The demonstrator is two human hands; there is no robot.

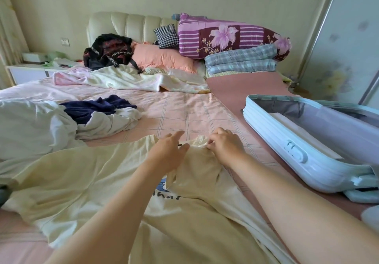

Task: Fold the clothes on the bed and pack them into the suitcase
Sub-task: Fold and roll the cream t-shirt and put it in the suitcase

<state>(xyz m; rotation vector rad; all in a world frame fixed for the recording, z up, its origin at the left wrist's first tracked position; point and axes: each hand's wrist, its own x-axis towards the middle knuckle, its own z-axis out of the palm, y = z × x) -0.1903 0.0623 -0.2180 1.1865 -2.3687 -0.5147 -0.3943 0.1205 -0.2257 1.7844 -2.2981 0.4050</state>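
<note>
A pale yellow T-shirt [86, 181] with blue print lies spread on the pink bed in front of me. My right hand [225, 143] pinches its bunched collar edge. My left hand [168, 151] rests on the cloth beside it, fingers stretched out. A light blue suitcase [287, 149] lies open on the bed to the right, with a folded white item inside. A white garment [106, 123] and a navy one [96, 108] lie crumpled at left centre.
A large white heap [30, 126] fills the left edge. Farther back are a cream blanket [127, 78], a black backpack [108, 51], an orange pillow [164, 57] and stacked quilts [235, 44] by the headboard. A nightstand [30, 71] stands far left.
</note>
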